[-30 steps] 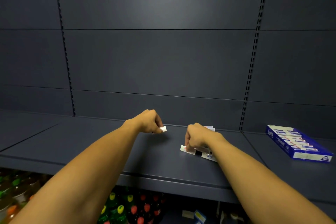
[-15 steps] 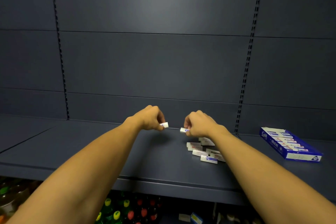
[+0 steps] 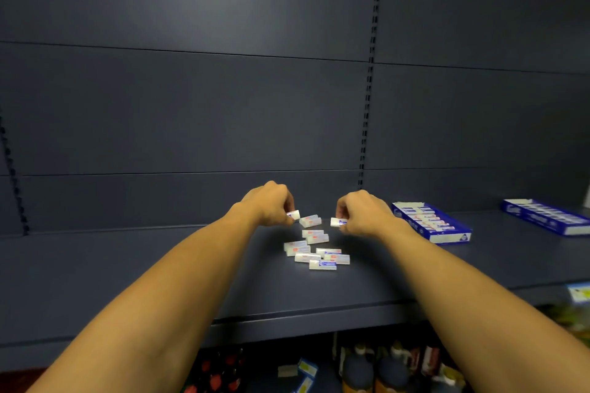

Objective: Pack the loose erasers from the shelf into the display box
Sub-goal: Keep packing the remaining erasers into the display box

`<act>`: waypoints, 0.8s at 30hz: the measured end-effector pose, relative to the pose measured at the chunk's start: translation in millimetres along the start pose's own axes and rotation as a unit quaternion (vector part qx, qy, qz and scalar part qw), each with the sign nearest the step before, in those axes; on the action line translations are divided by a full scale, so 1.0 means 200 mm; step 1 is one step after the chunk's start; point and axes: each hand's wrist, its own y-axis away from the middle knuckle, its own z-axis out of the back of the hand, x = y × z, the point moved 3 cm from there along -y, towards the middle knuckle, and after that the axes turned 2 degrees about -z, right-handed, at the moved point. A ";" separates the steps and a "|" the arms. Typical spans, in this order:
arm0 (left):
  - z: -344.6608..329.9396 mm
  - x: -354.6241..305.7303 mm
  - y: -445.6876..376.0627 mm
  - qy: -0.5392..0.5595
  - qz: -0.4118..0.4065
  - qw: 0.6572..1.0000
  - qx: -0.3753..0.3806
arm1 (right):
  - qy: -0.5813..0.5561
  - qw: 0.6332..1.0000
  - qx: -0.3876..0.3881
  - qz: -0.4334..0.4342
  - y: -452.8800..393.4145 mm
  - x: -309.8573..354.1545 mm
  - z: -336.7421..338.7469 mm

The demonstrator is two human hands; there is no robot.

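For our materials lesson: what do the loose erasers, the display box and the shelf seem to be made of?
Loose erasers: probably white rubber or vinyl in printed paper sleeves, with bare matte white ends showing.
Display box: likely printed cardboard, blue and slightly glossy, with a folded flap and crisp edges.
Shelf: apparently painted sheet metal, matte dark grey, with a thin folded front lip and slotted uprights behind.

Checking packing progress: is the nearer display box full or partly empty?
Looks full: the nearer display box shows an unbroken row of erasers along its open top; deeper layers cannot be seen.
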 end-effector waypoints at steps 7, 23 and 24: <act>-0.07 -0.29 -0.11 -0.011 -0.037 0.999 0.014 | 0.022 0.998 -0.011 -0.061 0.18 -0.28 0.08; -0.16 -1.09 -0.32 -0.016 -0.049 0.999 0.005 | 0.046 0.997 -0.014 -0.068 0.41 -1.05 0.27; -0.17 -1.12 -0.33 -0.016 -0.044 0.999 0.005 | 0.045 0.997 -0.013 -0.063 0.42 -1.09 0.27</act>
